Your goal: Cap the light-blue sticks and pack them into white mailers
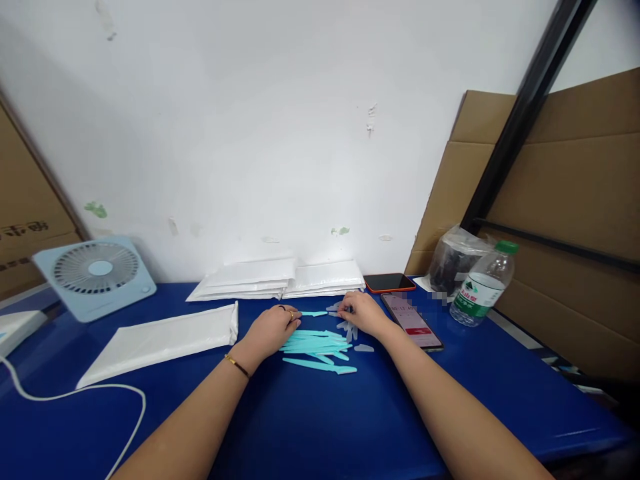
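My left hand (pixel 273 328) is closed on the handle end of a turquoise eyebrow razor (pixel 316 313), which points right. My right hand (pixel 369 312) has its fingers pinched at a small clear blade cap (pixel 333 313), close to the razor's tip. Between and below the hands lies a loose pile of turquoise eyebrow razors (pixel 313 343). One more razor (pixel 320 366) rests apart, nearer to me. Several clear caps (pixel 348 329) are scattered under my right hand, and a single cap (pixel 364 348) lies to the right of the pile.
White padded packets (pixel 245 279) are stacked along the wall, with another packet (pixel 165 341) at left. A light blue fan (pixel 100 270) and a white cable (pixel 143 407) are further left. Right of my hands are a lit phone (pixel 414 327), an orange-edged phone (pixel 390 283) and a bottle (pixel 483 287).
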`<state>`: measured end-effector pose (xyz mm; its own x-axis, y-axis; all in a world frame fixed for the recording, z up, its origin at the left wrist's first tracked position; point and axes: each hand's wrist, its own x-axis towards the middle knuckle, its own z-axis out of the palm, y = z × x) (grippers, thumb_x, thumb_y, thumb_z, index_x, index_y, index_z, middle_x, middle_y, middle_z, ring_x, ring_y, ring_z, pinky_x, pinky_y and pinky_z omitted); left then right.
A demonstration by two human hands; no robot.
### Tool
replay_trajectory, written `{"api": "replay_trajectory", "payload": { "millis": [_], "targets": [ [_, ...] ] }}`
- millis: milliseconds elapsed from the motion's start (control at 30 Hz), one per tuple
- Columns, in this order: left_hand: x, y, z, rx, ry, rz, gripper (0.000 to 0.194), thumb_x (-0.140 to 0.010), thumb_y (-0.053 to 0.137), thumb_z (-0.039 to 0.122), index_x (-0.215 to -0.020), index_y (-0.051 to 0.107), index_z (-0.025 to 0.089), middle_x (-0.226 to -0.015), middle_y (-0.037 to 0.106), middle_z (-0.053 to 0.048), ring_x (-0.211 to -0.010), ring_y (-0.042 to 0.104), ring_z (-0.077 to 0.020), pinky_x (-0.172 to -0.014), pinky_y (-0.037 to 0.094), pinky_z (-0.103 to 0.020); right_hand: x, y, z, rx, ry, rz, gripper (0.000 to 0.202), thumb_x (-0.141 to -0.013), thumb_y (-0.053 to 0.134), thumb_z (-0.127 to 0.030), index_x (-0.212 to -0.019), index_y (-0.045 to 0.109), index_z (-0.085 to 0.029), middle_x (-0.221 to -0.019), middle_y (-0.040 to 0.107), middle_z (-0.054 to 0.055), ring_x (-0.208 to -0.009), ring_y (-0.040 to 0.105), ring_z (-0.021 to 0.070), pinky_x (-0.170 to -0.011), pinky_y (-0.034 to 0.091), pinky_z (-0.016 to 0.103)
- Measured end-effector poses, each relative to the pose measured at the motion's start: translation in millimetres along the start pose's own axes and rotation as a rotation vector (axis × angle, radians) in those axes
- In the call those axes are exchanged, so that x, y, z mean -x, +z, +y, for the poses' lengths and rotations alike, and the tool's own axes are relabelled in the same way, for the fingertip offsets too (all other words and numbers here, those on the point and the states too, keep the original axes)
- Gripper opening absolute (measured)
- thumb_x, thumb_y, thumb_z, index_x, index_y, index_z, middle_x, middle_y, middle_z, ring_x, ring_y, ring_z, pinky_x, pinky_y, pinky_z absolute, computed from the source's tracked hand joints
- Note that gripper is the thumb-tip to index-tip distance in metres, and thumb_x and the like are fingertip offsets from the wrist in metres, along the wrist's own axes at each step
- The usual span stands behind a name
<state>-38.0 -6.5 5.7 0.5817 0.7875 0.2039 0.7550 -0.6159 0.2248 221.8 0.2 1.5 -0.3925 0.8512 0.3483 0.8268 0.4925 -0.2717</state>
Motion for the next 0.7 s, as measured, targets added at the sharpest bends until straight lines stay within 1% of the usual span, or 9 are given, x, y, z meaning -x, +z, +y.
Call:
{"api": "replay_trajectory", "payload": {
  "millis": [200,367,533,700],
  "targets": [
    [1.9,-0.2,0.3,-0.011,-0.006,0.0,0.034,-0.084,0.04,0.035,-0.107,0.061,0.022,-0.111,0.061,-0.004,-0.102,0.054,-0.0189,-0.09,0.04,-0.027,1.2,-2.1,-0.8,-0.01,-0.034,-0.007,0.014,-0.075,0.057,-0.029,-0.07,0.068,-0.023,-0.078,0.064,0.001,-0.078,0.057,0.0149,-0.069,0.037,0.023],
    [1.7,-1.0,0.9,0.001,-0.016,-0.006,0.034,-0.083,0.042,0.034,-0.108,0.061,0.021,-0.111,0.061,-0.004,-0.103,0.053,-0.0192,-0.09,0.04,-0.028,1.0,-0.6,3.6,-0.055,0.0,-0.017,0.018,-0.077,0.055,-0.032,-0.074,0.069,-0.022,-0.08,0.064,0.002,-0.071,0.057,0.0132,-0.063,0.038,0.022],
    [1.5,-1.5,0.8,0.005,-0.034,-0.018,0.034,-0.082,0.042,0.034,-0.108,0.061,0.021,-0.112,0.061,-0.005,-0.105,0.053,-0.0192,-0.091,0.039,-0.028,1.1,2.6,5.5,-0.066,-0.018,-0.017,0.013,-0.074,0.059,-0.03,-0.074,0.07,-0.023,-0.079,0.064,0.001,-0.072,0.058,0.0128,-0.064,0.039,0.021],
    [2.3,-4.0,2.7,-0.022,-0.042,-0.026,0.035,-0.083,0.041,0.034,-0.108,0.061,0.022,-0.113,0.061,-0.003,-0.105,0.053,-0.0189,-0.091,0.039,-0.027,-0.1,6.0,4.7,-0.04,0.017,0.024,0.012,-0.075,0.058,-0.028,-0.076,0.07,-0.024,-0.081,0.064,0.001,-0.073,0.059,0.0132,-0.065,0.039,0.021]
  ]
}}
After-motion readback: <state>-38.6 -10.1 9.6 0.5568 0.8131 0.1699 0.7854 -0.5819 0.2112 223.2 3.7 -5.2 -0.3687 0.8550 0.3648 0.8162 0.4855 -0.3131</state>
